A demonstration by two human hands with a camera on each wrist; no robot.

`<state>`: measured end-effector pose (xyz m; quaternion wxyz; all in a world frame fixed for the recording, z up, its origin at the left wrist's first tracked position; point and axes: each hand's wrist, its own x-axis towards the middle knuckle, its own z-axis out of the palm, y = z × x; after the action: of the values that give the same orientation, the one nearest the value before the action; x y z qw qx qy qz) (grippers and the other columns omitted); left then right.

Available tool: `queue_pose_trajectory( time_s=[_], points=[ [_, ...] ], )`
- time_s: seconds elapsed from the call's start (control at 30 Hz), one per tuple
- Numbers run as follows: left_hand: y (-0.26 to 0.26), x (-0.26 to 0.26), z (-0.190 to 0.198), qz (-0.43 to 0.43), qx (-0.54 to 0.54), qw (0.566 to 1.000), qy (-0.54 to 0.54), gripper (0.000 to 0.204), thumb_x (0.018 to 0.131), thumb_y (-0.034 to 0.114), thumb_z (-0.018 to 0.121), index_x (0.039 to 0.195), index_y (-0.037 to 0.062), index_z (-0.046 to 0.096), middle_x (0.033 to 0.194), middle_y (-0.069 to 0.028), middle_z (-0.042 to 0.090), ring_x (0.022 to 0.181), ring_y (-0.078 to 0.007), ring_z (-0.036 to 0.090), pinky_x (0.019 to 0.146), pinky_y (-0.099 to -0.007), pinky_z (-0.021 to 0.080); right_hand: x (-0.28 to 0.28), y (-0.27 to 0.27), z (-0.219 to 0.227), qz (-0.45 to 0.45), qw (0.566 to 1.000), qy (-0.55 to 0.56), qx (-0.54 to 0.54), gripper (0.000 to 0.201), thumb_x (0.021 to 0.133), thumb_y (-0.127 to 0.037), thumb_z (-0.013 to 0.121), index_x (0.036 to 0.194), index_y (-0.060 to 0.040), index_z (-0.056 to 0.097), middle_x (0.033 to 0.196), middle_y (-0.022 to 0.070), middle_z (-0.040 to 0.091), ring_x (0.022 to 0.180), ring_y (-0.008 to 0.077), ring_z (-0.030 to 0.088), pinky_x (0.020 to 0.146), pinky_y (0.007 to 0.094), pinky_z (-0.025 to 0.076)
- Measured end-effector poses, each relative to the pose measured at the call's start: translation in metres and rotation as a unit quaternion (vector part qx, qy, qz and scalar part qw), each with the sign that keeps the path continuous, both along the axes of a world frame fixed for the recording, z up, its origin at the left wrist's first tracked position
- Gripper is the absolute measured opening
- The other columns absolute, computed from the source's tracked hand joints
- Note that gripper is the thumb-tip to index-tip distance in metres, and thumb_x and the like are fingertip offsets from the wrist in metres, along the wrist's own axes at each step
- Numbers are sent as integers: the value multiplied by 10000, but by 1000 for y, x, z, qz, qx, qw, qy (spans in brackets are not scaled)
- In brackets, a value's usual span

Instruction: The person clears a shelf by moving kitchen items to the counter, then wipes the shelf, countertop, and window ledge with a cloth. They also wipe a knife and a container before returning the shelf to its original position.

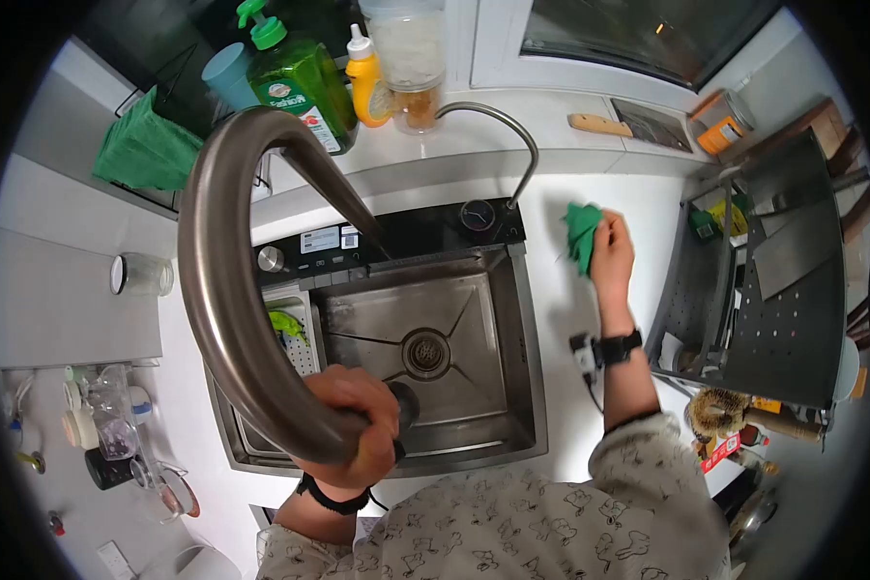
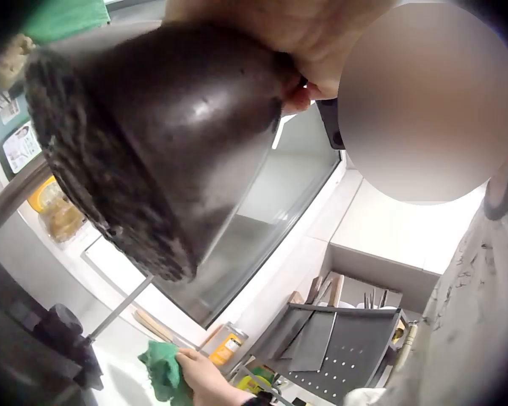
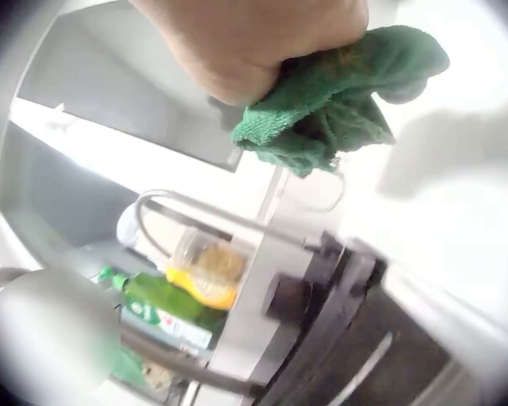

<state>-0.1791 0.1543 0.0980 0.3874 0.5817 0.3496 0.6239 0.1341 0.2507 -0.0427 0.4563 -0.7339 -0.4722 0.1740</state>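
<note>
My left hand [image 1: 353, 420] grips the end of the thick arched metal faucet [image 1: 208, 280] above the sink's near side. Large in the left wrist view, its dark flared spray head [image 2: 195, 118] juts out from beneath the fingers. The stainless sink [image 1: 483, 338] lies beyond, its round drain [image 1: 425, 353] in plain sight. Over the white counter right of the sink, my right hand [image 1: 611, 256] holds a crumpled green cloth [image 1: 582, 232]. Folds of the cloth hang below the fist in the right wrist view.
A green soap pump bottle [image 1: 304, 87] and a yellow squeeze bottle [image 1: 365, 77] stand on the back ledge. A thin curved tap [image 1: 522, 130] rises behind the sink. Along the ledge lies a wooden-handled cleaver [image 1: 638, 126]. A dark perforated rack [image 1: 764, 290] with knives flanks the right side.
</note>
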Motion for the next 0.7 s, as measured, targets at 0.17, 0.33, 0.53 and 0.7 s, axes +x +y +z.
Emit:
queue_pose_trajectory(
  time_s=[0.17, 0.33, 0.53, 0.7],
  points=[
    [3, -4, -3, -61, 28, 997, -27, 429, 804, 319, 651, 1029, 86, 371, 585, -17, 488, 430, -112, 447, 405, -229, 385, -5, 104, -61, 276, 958, -46, 65, 234, 828, -17, 502, 1032, -56, 609, 1033, 100, 613, 921, 230, 570, 833, 317, 435],
    [5, -14, -6, -102, 45, 993, -39, 441, 759, 253, 707, 1011, 89, 384, 579, -42, 525, 425, -151, 483, 413, -281, 439, -5, 136, -58, 479, 843, -245, 17, 375, 725, 46, 510, 1052, -101, 619, 1147, 30, 579, 1035, 242, 511, 924, 306, 401],
    [13, -10, 1, -122, 83, 989, -19, 488, 799, 136, 654, 1179, 45, 363, 661, -83, 508, 458, -157, 452, 390, -265, 378, 30, 104, -65, 291, 885, -361, 38, 400, 705, 54, 511, 1063, -96, 610, 1129, 76, 559, 982, 282, 509, 854, 335, 424],
    [14, 0, 2, -99, 96, 988, -66, 404, 825, 163, 627, 1158, 37, 436, 663, -90, 526, 471, -154, 458, 388, -268, 383, 18, 108, -91, 88, 964, -248, 30, 308, 684, 64, 524, 932, -74, 644, 882, 153, 536, 884, 312, 497, 787, 366, 420]
  ],
)
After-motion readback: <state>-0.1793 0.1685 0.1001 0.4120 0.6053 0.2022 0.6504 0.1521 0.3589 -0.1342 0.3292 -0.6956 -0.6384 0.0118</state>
